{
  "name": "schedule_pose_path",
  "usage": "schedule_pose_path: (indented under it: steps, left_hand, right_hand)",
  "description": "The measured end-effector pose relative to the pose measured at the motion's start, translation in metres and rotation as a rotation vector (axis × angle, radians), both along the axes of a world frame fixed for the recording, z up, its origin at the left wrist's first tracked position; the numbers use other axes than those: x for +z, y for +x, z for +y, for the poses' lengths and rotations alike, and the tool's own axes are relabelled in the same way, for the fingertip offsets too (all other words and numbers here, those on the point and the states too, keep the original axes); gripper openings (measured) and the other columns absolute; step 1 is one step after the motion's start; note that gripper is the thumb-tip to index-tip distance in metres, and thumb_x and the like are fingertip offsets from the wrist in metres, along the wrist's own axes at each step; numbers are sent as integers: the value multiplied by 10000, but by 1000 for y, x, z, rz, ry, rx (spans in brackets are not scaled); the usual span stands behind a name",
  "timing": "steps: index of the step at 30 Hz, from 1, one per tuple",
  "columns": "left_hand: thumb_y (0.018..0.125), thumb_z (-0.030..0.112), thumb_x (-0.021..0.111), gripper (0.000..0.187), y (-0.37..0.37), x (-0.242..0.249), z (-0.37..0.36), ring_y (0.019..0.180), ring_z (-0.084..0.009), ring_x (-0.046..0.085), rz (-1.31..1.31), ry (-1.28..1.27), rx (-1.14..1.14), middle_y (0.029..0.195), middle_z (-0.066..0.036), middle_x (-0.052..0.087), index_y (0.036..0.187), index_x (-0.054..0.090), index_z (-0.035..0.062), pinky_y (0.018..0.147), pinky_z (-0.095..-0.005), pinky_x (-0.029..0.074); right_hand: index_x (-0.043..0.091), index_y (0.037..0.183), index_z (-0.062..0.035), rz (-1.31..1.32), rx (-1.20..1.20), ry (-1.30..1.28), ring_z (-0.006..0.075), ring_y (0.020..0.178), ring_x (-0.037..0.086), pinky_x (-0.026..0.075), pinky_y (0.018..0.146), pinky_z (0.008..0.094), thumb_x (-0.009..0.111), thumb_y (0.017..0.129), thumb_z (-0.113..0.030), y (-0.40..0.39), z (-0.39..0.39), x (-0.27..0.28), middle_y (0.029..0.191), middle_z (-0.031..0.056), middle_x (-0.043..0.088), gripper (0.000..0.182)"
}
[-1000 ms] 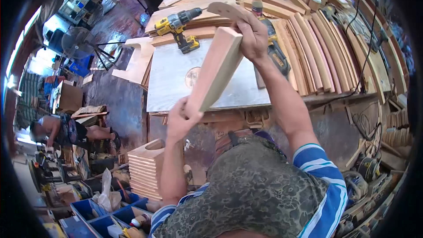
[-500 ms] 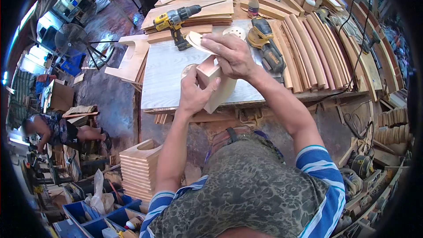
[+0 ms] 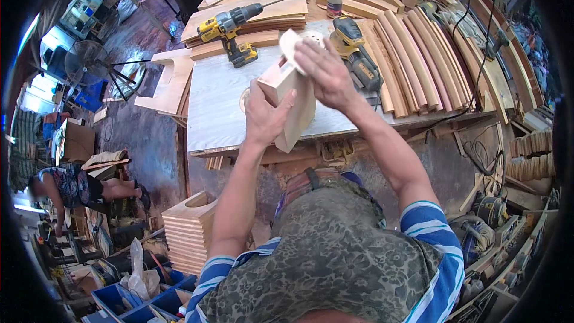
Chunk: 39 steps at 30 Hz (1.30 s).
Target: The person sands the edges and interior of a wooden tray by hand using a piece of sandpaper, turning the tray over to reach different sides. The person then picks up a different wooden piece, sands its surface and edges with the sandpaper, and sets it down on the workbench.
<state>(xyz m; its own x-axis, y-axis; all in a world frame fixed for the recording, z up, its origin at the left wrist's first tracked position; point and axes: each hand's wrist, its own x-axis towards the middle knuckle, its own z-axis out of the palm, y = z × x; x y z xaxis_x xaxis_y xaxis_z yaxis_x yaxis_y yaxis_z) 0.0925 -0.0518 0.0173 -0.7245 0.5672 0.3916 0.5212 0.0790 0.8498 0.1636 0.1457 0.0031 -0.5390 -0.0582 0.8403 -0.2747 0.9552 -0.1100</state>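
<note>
Since half a second ago, the right hand (image 3: pixel 329 78) has straightened its fingers, and the disc (image 3: pixel 289 46) beneath them has tipped up. A second ago the block (image 3: pixel 297 104) was stretched out at a slant; now its hollow end faces up, and it is held over the near part of the pale board (image 3: pixel 215 110).

From where I stand, the left hand (image 3: pixel 265 113) is closed around the block's upper end, thumb on one side and fingers on the other. The right hand is nearly flat, fingers close together against the disc at that same end. Its thumb is out of my sight, so I can't tell whether it pinches the disc or just presses it.

Beyond the hands, the drill (image 3: pixel 228 29) stands on its battery, bit pointing away from the fan (image 3: pixel 84 64). Past the right hand lies the sander (image 3: pixel 357 54), with curved slats (image 3: pixel 418 63) side by side next to it. A bottle (image 3: pixel 334 3) stands behind the sander. Lower down, a stack of cut pieces (image 3: pixel 186 236) rises near the left forearm, and off to that side another person (image 3: pixel 66 188) bends forward.
</note>
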Motion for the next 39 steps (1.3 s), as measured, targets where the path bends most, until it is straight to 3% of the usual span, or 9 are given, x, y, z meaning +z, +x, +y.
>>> schedule_pose_path:
  steps: [6, 10, 14, 17, 22, 26, 32, 36, 39]
  left_hand:
    - [886, 189, 806, 480, -7, 7, 4, 977, -272, 720, 37, 27, 7, 1076, -218, 722, 1208, 538, -45, 841, -396, 564]
    - [882, 173, 803, 478, -6, 5, 4, 988, -253, 719, -68, 43, 34, 1087, -207, 724, 1224, 540, -34, 844, -380, 566]
    - [887, 172, 801, 502, -10, 8, 4, 990, -242, 716, -67, 24, 45, 1107, -201, 724, 1257, 536, -38, 846, -375, 568]
    - [883, 183, 806, 534, -16, -5, 2, 1003, -242, 713, -24, 19, 61, 1119, -194, 725, 1285, 530, -36, 859, -375, 570]
    - [883, 194, 819, 540, -23, -3, 8, 1018, -223, 703, -53, 159, -47, 1118, -199, 719, 1260, 529, -62, 860, -374, 570]
    - [865, 189, 813, 536, -26, -15, 5, 1006, -225, 699, -57, 103, 64, 1114, -208, 710, 1256, 532, -46, 856, -379, 569]
    - [889, 208, 823, 552, -28, -8, 7, 1023, -236, 695, -77, 120, -39, 1166, -197, 698, 1280, 527, -46, 874, -374, 562]
    - [884, 180, 809, 527, -22, -1, 7, 996, -225, 678, -83, 64, 55, 1126, -157, 692, 1280, 530, -29, 874, -351, 552]
    - [903, 195, 811, 519, -25, -1, 5, 1030, -198, 655, -35, -72, 64, 1146, -156, 675, 1269, 529, -41, 899, -342, 540]
  right_hand:
    - [606, 1415, -72, -18, 255, -41, 304, 1447, 502, 240, 1268, 548, 642, 806, 84, 2, -30, 5, 1508, 133, 577, 630]
    - [633, 1373, -90, -47, -101, 39, 326, 1417, 526, 304, 1242, 552, 661, 861, -106, -17, 12, -5, 1482, 141, 590, 514]
    - [631, 1390, -106, -30, 294, -67, 327, 1441, 504, 271, 1251, 571, 755, 787, -16, -7, -28, 8, 1496, 136, 584, 622]
    - [618, 1404, -73, 4, 81, -13, 341, 1439, 505, 293, 1246, 558, 698, 830, -20, -28, 15, -13, 1498, 159, 577, 582]
    - [661, 1335, -95, -6, 285, -18, 320, 1417, 528, 345, 1213, 546, 728, 803, -76, -17, -26, 4, 1468, 152, 601, 537]
    - [587, 1446, -99, -45, 3, 16, 327, 1453, 491, 225, 1262, 563, 714, 830, -48, -38, 27, -22, 1513, 140, 570, 630]
    - [620, 1400, -137, 80, 361, 12, 295, 1417, 529, 258, 1252, 590, 693, 830, -112, -38, -6, -12, 1482, 113, 597, 575]
    - [639, 1355, -111, -12, -65, 54, 308, 1407, 536, 284, 1241, 578, 675, 869, -97, -46, 27, -20, 1473, 98, 605, 487]
    - [607, 1421, -75, 17, 324, -18, 289, 1436, 515, 243, 1259, 578, 690, 810, -7, -24, -27, 3, 1500, 115, 587, 621]
